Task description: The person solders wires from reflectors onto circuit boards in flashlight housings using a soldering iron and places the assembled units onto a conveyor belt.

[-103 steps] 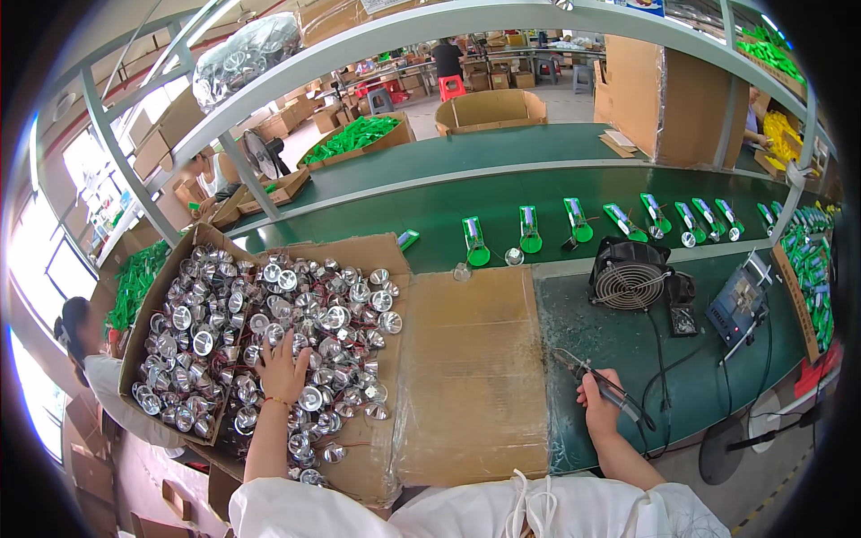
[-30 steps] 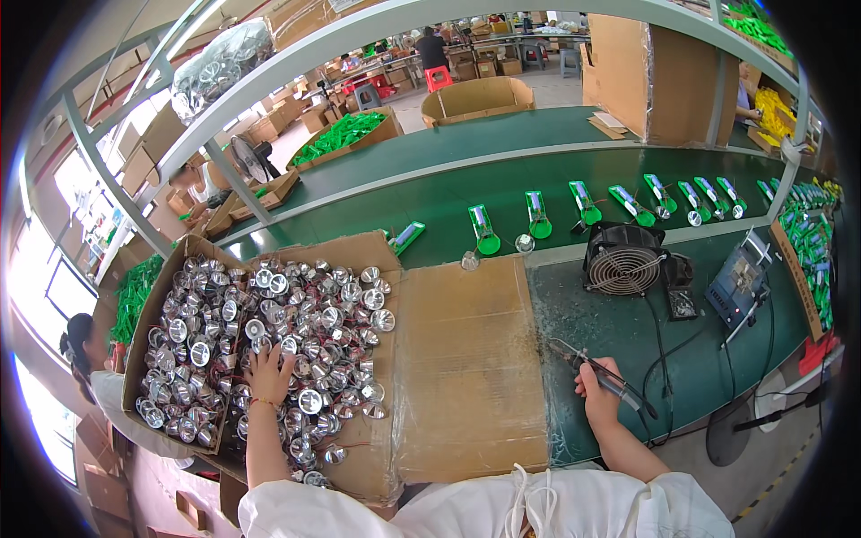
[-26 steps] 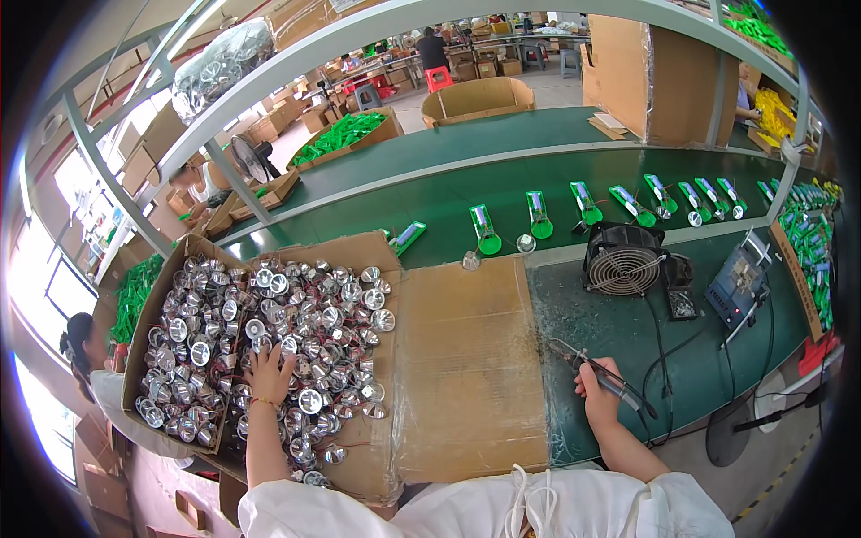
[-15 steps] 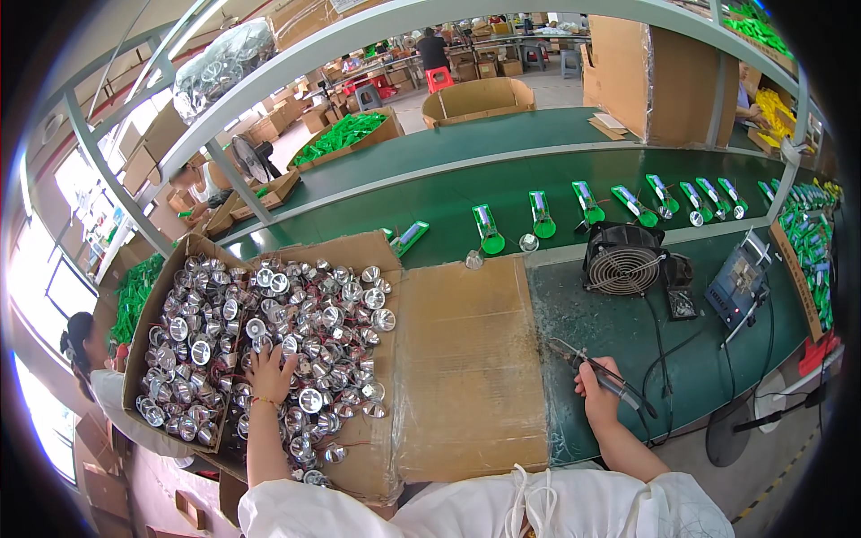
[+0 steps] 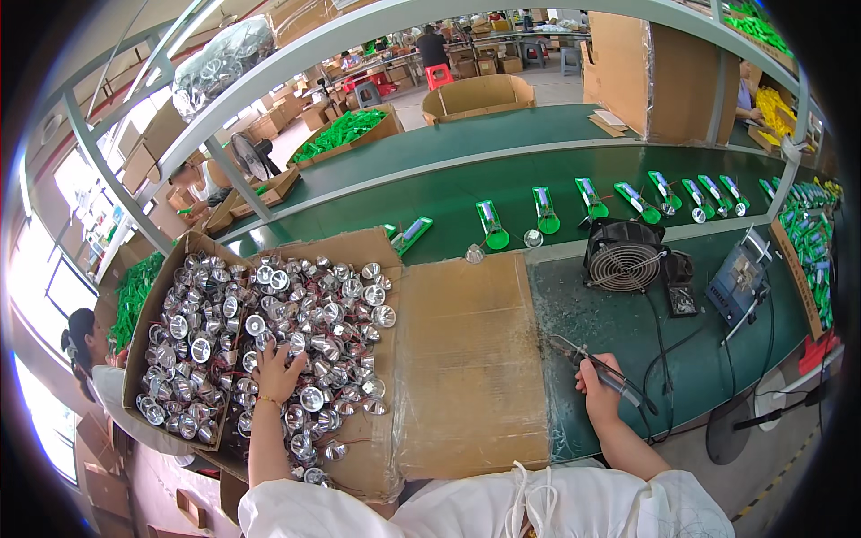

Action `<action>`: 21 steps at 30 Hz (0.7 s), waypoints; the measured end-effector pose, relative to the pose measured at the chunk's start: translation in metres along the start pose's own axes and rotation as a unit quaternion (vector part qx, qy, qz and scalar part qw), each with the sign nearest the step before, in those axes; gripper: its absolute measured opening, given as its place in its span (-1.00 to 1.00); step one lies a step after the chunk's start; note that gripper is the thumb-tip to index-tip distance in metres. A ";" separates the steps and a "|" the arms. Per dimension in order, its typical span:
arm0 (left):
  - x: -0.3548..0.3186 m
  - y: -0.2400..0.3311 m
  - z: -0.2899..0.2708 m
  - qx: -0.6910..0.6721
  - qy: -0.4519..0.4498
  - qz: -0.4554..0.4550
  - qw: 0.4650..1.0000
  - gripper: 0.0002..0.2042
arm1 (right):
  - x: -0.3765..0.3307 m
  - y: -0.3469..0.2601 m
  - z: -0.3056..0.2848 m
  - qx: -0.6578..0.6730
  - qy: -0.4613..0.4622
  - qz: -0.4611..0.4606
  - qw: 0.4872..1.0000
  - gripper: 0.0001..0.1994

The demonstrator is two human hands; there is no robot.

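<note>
While the right hand [image 5: 596, 387] grips a soldering iron [image 5: 603, 375] pointing up-left over the bench [image 5: 628, 332], the left hand [image 5: 276, 369] rests, fingers spread, directly on the silver reflector cups [image 5: 296, 314] heaped in the cardboard box [image 5: 161, 287].

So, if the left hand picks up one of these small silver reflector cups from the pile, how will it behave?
Probably light: each silver cup looks thin and hollow. Its round cone shape likely lets it roll or tip; many lie tilted in the cardboard box. Thin wires trail from some, so neighbours may snag and drag along as the left hand lifts one.
</note>
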State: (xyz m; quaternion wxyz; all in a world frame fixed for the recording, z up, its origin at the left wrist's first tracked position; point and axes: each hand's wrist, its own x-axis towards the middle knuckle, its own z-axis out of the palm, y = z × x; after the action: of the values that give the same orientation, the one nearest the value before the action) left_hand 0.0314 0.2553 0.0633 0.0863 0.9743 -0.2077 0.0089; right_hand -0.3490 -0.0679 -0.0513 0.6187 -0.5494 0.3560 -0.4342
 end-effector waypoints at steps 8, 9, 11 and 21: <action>-0.002 0.009 -0.003 -0.053 -0.028 0.038 0.997 -0.50 | 0.001 -0.002 0.003 -0.003 0.007 0.001 1.000 -0.83; -0.005 0.013 -0.002 -0.042 -0.028 0.040 0.998 -0.52 | 0.001 -0.002 0.003 -0.003 0.005 -0.003 1.000 -0.83; -0.009 0.021 -0.005 -0.039 -0.015 0.061 0.997 -0.52 | 0.001 -0.003 0.004 -0.002 0.004 -0.005 1.000 -0.83; 0.004 0.007 -0.005 -0.217 0.094 0.147 0.960 -0.70 | -0.001 -0.003 0.003 -0.011 0.003 -0.008 1.000 -0.82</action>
State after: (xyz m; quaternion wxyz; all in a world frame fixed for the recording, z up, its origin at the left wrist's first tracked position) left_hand 0.0320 0.2479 0.0697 0.3126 0.8858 -0.3361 0.0680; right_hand -0.3474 -0.0657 -0.0475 0.6078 -0.5581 0.3581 -0.4370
